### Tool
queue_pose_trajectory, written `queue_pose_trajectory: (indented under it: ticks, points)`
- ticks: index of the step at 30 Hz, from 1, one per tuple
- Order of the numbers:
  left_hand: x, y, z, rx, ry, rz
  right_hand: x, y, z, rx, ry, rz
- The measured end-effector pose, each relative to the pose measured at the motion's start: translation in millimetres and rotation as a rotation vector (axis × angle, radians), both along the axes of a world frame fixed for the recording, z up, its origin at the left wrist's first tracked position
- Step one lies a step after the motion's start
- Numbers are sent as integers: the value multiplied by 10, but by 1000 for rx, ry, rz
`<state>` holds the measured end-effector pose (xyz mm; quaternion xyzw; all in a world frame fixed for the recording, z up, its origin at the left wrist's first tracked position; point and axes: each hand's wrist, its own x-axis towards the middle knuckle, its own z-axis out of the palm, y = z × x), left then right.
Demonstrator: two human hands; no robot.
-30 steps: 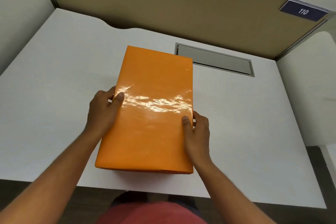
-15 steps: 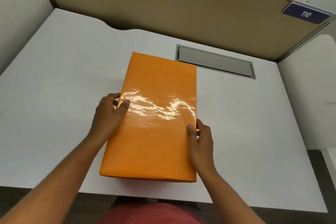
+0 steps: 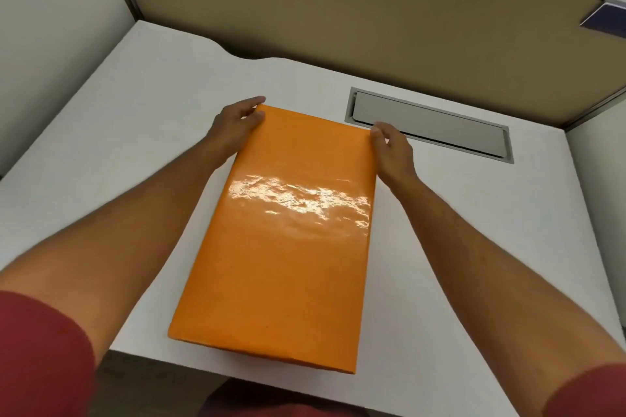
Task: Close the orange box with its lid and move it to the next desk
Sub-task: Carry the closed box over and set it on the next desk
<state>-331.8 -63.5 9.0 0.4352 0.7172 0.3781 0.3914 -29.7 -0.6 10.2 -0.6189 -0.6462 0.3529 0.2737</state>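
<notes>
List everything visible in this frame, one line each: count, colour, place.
orange box: 1, glossy orange, lid on, lying on the desk centre, near end jutting past the front edge
desk: 1, white, fills most of the view
cable hatch: 1, grey, set into the desk right of the box's far end
partition panel: 1, tan, behind the desk
number plate: 1, dark blue, on the partition's upper right, text unreadable
side wall: 1, off-white, left
left hand: 1, on the box's far left corner
right hand: 1, on the box's far right corner
sleeves: 2, red, bottom corners
</notes>
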Motion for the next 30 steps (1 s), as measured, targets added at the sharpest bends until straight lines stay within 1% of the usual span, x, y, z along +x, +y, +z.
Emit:
queue_pose_trajectory:
  ticks: [2,5,12,14,16,19,22,26,28,30]
  points:
    - [7,14,-26,-5,-16,11,-58,87,-58,14,-43,13]
    - [26,2,-73,-1,-13,33,-128,136,-167,28,-78,-29]
    - [103,-5,-69,-1,66,32,-168,165,-215,-23,-53,-122]
    - [96,-32,-24,-6,48,74,-157,130,-117,-42,-39,-114]
    - [82,-115,27,-18,-11,101,-115,21,-8,-87,-25,-110]
    - [88,-476,71,-78,-61,48,23,-436,78,-245,-19,-165]
    - [103,-1127,6,-188,-87,7,147,-1249,49,-368,-11,-230]
    - [164,-1856,-31,-276,-320,-74,101,-2178,-5,-387,-53,-250]
    - [200,-1984,-69,-289,-407,-59,14,-2400,-36,-363,-74,-253]
    - [238,-2028,-98,-291,-446,-16,-53,-2500,-71,-323,-88,-284]
